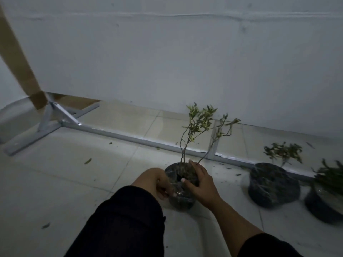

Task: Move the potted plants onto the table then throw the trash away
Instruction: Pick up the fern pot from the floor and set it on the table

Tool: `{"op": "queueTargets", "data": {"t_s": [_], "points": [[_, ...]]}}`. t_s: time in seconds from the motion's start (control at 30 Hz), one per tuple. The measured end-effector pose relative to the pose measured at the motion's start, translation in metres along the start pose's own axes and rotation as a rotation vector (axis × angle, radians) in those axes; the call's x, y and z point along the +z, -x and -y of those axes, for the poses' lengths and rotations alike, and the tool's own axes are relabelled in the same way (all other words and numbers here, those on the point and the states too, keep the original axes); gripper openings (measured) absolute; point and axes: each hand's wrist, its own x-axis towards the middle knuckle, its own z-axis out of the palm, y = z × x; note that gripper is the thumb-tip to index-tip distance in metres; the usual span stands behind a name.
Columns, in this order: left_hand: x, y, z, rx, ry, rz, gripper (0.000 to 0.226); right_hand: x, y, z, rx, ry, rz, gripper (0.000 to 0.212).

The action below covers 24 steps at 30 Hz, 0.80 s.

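Note:
A small potted plant (182, 200) in a dark plastic-wrapped pot stands on the tiled floor, with thin stems and pale green leaves. My left hand (159, 182) grips the pot's left side. My right hand (201, 182) lies over its rim and right side, thumb at the soil. Two more potted plants in dark wrapped pots sit to the right: one (272, 184) close by, another (324, 201) at the frame's right edge, blurred.
A grey metal frame (118, 134) with a crossed foot lies along the floor beside the white wall. Brown cardboard (16, 58) leans at the far left. Loose fallen leaves (88, 161) dot the tiles.

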Motion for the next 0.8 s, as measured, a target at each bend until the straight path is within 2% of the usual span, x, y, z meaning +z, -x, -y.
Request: {"op": "queueTargets", "data": {"t_s": [0.07,0.17,0.2,0.27,0.37,0.43,0.57,0.8], "points": [[0.016,-0.008,-0.016,-0.007,-0.059,0.055,0.039,-0.012,0.007,-0.016,0.000,0.033,0.003,0.080],[0.034,-0.018,-0.031,-0.010,-0.028,0.108,0.014,-0.023,0.017,-0.023,0.025,0.076,0.025,0.082],[0.039,-0.020,-0.035,0.001,-0.021,0.113,0.013,-0.026,0.017,-0.024,0.049,0.057,0.016,0.082],[0.048,-0.027,-0.043,0.046,-0.012,0.071,0.025,-0.034,0.018,-0.023,0.108,-0.049,-0.042,0.083],[0.056,-0.031,-0.053,0.106,-0.006,0.010,0.037,-0.048,0.016,-0.020,0.212,-0.368,-0.125,0.083],[0.058,-0.033,-0.054,0.128,0.004,-0.003,0.038,-0.056,0.013,-0.018,0.271,-0.486,-0.139,0.073],[0.062,-0.039,-0.057,0.139,0.023,-0.017,0.037,-0.066,0.009,-0.021,0.265,-0.392,-0.203,0.024],[0.062,-0.045,-0.064,0.130,0.052,-0.019,0.034,-0.061,0.003,-0.037,0.221,-0.204,-0.238,0.019]]}}
